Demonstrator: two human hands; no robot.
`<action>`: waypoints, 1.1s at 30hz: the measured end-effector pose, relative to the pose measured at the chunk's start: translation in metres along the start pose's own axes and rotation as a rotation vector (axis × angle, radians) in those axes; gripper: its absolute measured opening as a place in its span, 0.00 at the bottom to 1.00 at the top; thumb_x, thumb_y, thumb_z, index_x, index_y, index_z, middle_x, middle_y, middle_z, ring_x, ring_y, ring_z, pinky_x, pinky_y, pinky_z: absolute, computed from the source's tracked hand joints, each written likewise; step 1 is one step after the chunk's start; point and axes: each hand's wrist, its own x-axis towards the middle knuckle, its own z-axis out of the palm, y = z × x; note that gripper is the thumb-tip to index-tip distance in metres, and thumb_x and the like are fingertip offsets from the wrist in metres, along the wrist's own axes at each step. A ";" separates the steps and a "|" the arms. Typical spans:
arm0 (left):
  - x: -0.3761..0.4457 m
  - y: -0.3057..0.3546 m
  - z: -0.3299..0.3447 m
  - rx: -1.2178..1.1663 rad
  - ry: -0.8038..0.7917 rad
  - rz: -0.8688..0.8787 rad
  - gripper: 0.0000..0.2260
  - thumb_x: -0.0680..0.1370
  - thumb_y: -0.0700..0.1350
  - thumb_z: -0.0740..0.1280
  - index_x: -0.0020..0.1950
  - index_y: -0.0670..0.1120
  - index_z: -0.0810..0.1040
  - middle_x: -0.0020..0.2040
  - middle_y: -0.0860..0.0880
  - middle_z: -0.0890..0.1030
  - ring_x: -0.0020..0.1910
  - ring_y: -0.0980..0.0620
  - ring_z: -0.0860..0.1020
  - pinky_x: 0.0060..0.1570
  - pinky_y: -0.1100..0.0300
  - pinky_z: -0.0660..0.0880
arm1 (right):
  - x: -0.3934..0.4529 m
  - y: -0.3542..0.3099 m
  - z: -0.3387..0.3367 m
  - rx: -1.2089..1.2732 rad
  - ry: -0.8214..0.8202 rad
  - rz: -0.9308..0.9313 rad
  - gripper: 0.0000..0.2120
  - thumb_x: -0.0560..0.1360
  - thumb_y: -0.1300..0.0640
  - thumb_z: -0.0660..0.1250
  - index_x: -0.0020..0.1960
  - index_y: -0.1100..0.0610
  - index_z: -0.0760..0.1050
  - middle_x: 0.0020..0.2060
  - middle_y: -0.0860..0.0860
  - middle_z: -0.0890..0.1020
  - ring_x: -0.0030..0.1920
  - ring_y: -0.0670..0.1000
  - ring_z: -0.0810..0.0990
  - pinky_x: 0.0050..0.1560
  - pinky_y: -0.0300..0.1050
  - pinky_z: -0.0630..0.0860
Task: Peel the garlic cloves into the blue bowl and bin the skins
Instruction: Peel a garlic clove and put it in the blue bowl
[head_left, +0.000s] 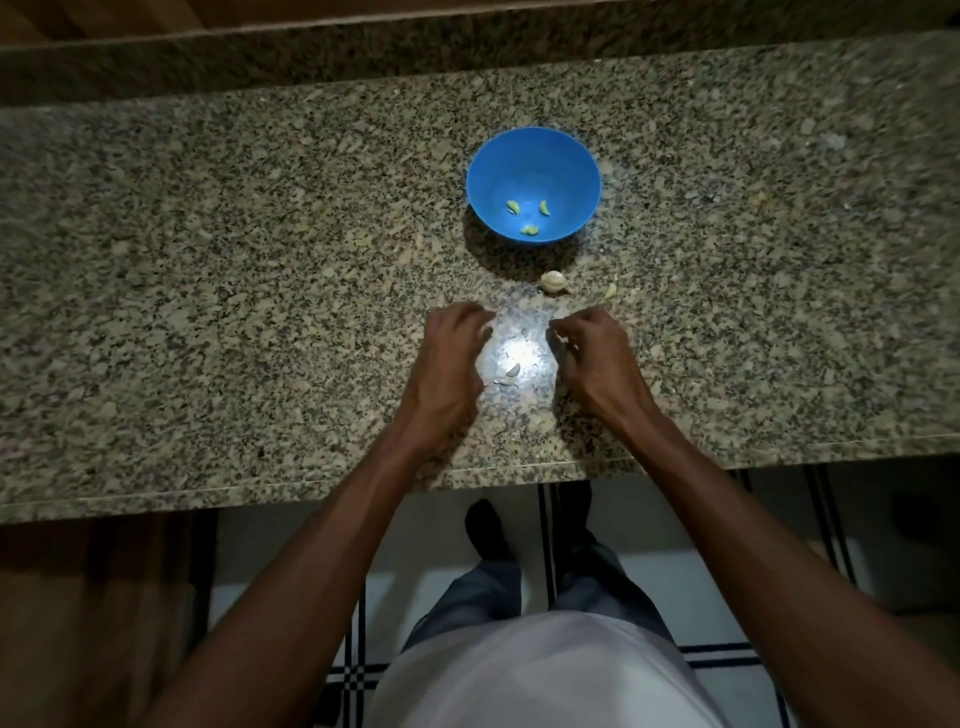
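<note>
Granite countertop (208, 291) fills most of the view, speckled tan and black, with its near edge running under both forearms and a bright glare patch lying between the two hands. Below that edge, nearer than the hands, stand the person's dark trousers (587, 587) and a shoe on a pale tiled floor (447, 587) with dark stripes.

Beyond the hands, a little toward the right hand's side, sits the blue bowl (534, 156), upright on the counter. Three peeled garlic cloves (530, 229) lie apart from each other on its bottom, pale yellow-green.

The left hand (451, 358) hovers low over the counter with its fingers curled inward toward the glare; whether they pinch anything I cannot tell, as the fingertips are blurred and turned away. The right hand (589, 345) mirrors it, fingers curled, and a small pale bit shows at its fingertips, too small to tell whether it is a clove or skin.

Just beyond the right hand's fingertips, between them and the bowl, lies an unpeeled garlic piece (552, 281), rounded and whitish. To its right lies a smaller single clove (611, 291). Between the two hands, in the glare, rests a small garlic clove (513, 370), and a thin scrap of skin (500, 383) lies beside it, nearer the left hand.
</note>
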 end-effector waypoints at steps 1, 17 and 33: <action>0.009 -0.004 -0.002 0.037 0.015 -0.044 0.29 0.73 0.24 0.63 0.73 0.40 0.74 0.72 0.41 0.73 0.71 0.43 0.68 0.71 0.52 0.69 | 0.002 0.001 0.005 -0.037 -0.021 -0.012 0.07 0.78 0.69 0.68 0.52 0.64 0.84 0.50 0.60 0.78 0.52 0.58 0.76 0.46 0.49 0.75; -0.062 -0.012 -0.006 -0.075 0.058 -0.089 0.20 0.79 0.37 0.70 0.71 0.38 0.76 0.68 0.43 0.75 0.66 0.51 0.67 0.63 0.78 0.58 | -0.039 0.003 0.022 -0.043 -0.102 -0.128 0.08 0.78 0.67 0.71 0.56 0.60 0.83 0.54 0.60 0.77 0.53 0.59 0.78 0.51 0.50 0.79; -0.050 0.020 0.018 0.099 -0.107 0.015 0.04 0.79 0.36 0.72 0.50 0.41 0.86 0.46 0.46 0.78 0.46 0.48 0.74 0.42 0.48 0.78 | -0.062 -0.027 0.051 -0.183 -0.054 -0.218 0.05 0.80 0.64 0.68 0.54 0.61 0.81 0.46 0.55 0.75 0.46 0.55 0.74 0.38 0.48 0.74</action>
